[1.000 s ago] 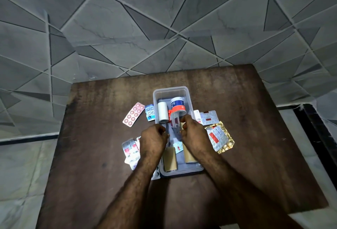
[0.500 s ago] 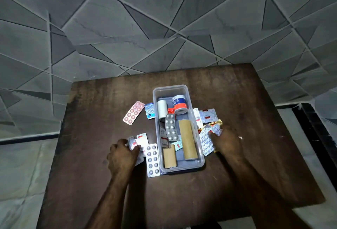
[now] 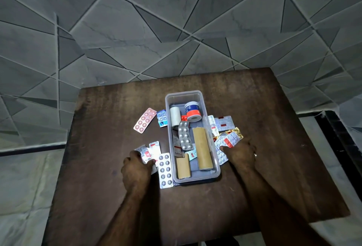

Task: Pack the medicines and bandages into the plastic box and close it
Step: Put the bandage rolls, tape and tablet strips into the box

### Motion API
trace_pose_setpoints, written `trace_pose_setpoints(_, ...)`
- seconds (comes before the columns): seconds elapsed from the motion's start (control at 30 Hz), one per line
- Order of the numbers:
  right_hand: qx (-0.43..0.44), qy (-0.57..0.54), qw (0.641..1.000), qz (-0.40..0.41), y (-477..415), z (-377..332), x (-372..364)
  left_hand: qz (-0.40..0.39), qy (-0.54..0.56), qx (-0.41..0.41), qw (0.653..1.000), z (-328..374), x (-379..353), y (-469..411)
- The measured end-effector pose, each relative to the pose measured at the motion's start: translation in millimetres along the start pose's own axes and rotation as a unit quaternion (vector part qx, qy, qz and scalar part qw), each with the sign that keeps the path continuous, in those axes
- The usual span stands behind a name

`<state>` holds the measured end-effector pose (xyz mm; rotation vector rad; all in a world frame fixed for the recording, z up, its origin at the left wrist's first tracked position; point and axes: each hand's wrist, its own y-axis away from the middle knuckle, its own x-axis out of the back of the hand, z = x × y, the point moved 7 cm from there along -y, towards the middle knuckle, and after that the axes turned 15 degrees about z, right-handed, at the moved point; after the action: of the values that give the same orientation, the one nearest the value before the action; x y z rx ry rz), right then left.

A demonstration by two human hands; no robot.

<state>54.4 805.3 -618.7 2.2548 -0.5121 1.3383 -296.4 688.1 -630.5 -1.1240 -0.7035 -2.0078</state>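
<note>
Left hand [image 3: 135, 169] and right hand [image 3: 240, 153] rest on blister packs [image 3: 148, 152] flanking the open plastic box [image 3: 195, 179].

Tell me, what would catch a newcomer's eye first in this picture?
Probably the clear plastic box in the middle of the dark wooden table, already holding two tan bandage rolls, a silver pill strip and a roll of adhesive tape. Next, the two bare hands: the left hand rests on pill strips left of the box, the right hand on a heap of strips to its right. A pink pill strip lies apart, farther left.
</note>
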Motion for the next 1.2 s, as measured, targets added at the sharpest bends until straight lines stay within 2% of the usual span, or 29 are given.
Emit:
trace_pose_setpoints(0.2,-0.078,-0.063,0.995,-0.029,-8,9,-8,0.013,0.058,0.013,0.998,-2,2,-7)
trace_pose_setpoints(0.37,-0.132,-0.154,0.979,-0.020,-13,9,-4,0.033,0.097,0.020,0.995,0,12,-7)
trace_pose_setpoints(0.47,-0.174,-0.261,0.950,-0.006,-15,11,-7,0.026,0.150,0.069,0.986,-3,14,-11)
trace_pose_setpoints(0.53,-0.189,-0.328,0.925,-0.025,-14,6,-6,0.014,0.199,0.094,0.975,-5,11,-17)
trace_pose_setpoints(0.6,-0.185,-0.354,0.915,-0.056,-12,-2,3,0.006,0.236,0.117,0.965,-4,13,-22)
trace_pose_setpoints(0.7,-0.155,-0.368,0.916,-0.050,-21,-9,18,0.011,0.282,0.124,0.951,2,19,-31)
trace_pose_setpoints(0.83,-0.078,-0.382,0.921,-0.023,-26,-37,47,-0.010,0.373,0.099,0.922,34,34,-30)
trace_pose_setpoints(1.0,-0.017,-0.444,0.894,-0.053,-5,-81,68,-0.075,0.454,0.061,0.886,88,39,-6)
trace_pose_setpoints(1.2,-0.008,-0.375,0.918,-0.130,32,-85,25,-0.150,0.390,0.041,0.908,96,6,23)
